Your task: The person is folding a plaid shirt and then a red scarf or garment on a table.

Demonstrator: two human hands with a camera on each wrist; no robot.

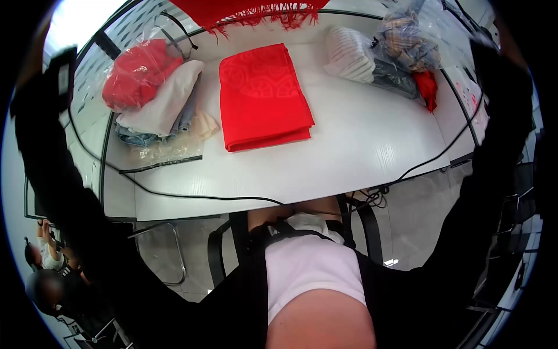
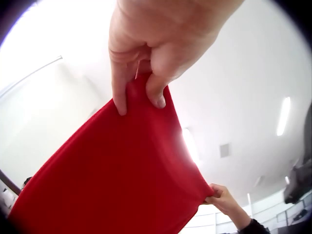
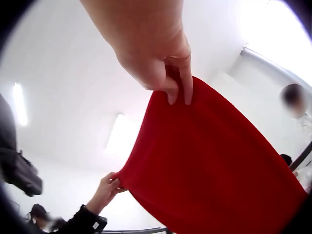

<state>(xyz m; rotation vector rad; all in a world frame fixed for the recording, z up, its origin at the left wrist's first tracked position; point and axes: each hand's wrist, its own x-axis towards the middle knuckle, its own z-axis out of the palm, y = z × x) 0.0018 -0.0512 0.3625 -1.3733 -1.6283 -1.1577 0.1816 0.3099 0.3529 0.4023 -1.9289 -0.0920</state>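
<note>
Between my raised hands a red fringed scarf (image 2: 112, 165) is spread out and hangs down. My left hand (image 2: 161, 44) pinches one upper corner between thumb and fingers. At the other upper corner my right hand (image 3: 151, 48) pinches the cloth the same way. The scarf's top edge sags between the two grips. In the head view only its fringed lower end (image 1: 250, 14) shows, past the far side of the table; both hands lie outside that view. A folded red cloth (image 1: 261, 93) with a tone-on-tone pattern lies on the white table (image 1: 244, 177).
At the left, a bagged red garment (image 1: 139, 72) rests beside folded white clothing (image 1: 160, 107) and jeans. A bagged striped garment (image 1: 351, 55) and a bagged plaid one (image 1: 407, 43) lie at the right. Black cable (image 1: 215, 198) runs along the table's near edge.
</note>
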